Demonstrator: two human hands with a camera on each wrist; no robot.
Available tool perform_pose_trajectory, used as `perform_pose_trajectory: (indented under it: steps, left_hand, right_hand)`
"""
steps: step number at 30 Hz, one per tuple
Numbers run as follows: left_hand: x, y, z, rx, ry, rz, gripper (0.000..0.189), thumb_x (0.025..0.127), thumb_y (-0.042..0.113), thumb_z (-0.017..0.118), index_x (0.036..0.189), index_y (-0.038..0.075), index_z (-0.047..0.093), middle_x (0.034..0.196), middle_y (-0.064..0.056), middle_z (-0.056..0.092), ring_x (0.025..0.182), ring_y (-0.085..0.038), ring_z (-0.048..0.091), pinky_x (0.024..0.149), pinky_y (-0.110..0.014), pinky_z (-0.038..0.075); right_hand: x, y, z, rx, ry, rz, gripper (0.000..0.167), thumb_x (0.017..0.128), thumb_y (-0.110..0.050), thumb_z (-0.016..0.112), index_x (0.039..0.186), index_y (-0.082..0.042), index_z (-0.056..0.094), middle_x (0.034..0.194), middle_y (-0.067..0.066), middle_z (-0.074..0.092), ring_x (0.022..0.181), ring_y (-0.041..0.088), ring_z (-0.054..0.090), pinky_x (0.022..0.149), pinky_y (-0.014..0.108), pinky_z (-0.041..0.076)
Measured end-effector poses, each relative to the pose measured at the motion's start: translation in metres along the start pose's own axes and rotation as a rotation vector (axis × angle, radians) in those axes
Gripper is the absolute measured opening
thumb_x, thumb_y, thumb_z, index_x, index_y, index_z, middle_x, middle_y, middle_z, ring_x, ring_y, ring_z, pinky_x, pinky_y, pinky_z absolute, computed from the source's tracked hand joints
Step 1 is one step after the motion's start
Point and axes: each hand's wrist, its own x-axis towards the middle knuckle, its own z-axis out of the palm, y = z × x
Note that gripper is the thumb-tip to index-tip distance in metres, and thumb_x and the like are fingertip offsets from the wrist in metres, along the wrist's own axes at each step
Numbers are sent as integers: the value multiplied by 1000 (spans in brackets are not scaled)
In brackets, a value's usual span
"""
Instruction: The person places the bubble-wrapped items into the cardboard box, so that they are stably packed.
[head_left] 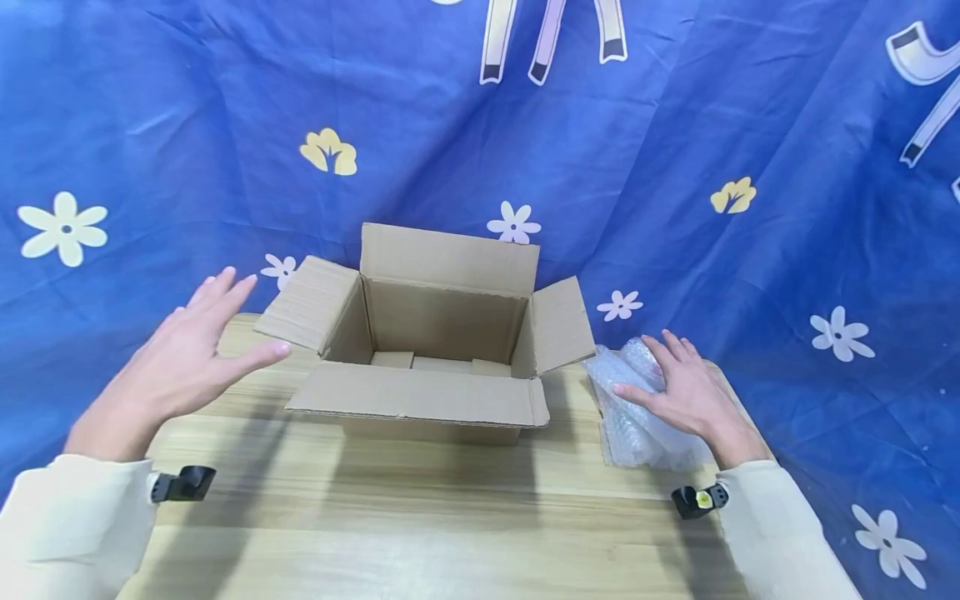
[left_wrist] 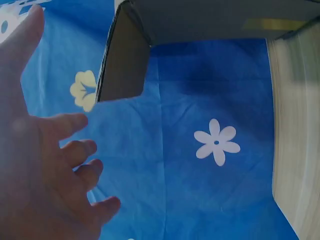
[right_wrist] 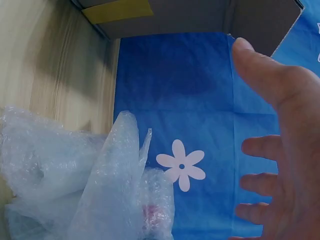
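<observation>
An open cardboard box (head_left: 442,400) stands in the middle of the table, its flaps spread outward. To its left my left hand (head_left: 187,350) hovers with fingers extended, touching nothing; in the left wrist view the same hand (left_wrist: 45,165) shows loosely bent fingers near a box flap (left_wrist: 122,60). On the right side, bubble wrap (head_left: 637,417) lies bunched on the table. Above it my right hand (head_left: 690,387) is held with spread fingers and nothing in its grasp. The right wrist view shows the bubble wrap (right_wrist: 110,185) with something reddish inside, too blurred to identify, apart from the hand (right_wrist: 295,150).
The light wooden table (head_left: 420,525) extends in front of the box. Behind it hangs a blue cloth (head_left: 450,150) with flowers and other printed figures, close to the box's back flap. Yellow tape (right_wrist: 120,10) runs along the box's side.
</observation>
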Motion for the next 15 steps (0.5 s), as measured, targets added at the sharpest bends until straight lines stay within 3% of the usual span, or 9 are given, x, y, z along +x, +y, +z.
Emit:
perform_pose_trajectory:
  steps: [4, 10, 15]
  left_hand:
    - [0, 7, 1, -50, 28, 41, 89, 91, 41, 71, 159, 7, 24, 165, -15, 10, 150, -37, 1, 116, -63, 1]
    - [0, 17, 2, -88, 49, 53, 86, 88, 40, 76, 157, 12, 33, 163, -8, 23, 146, -42, 20, 113, -66, 15]
    - [1, 23, 4, -100, 63, 68, 85, 85, 40, 80, 156, 20, 38, 160, -10, 31, 142, -45, 30, 109, -68, 24]
  right_hand:
    - [-1, 1, 1, 7, 19, -25, 93, 86, -60, 68, 149, 3, 40, 152, 36, 29, 140, 55, 22, 108, 71, 20]
    - [-3, 5, 4, 34, 53, -50, 88, 85, -54, 74, 145, 4, 46, 145, 35, 41, 134, 53, 36, 106, 67, 30]
    - [-6, 10, 8, 59, 102, -46, 82, 85, -49, 77, 142, 4, 50, 137, 32, 52, 123, 51, 50, 99, 63, 42]
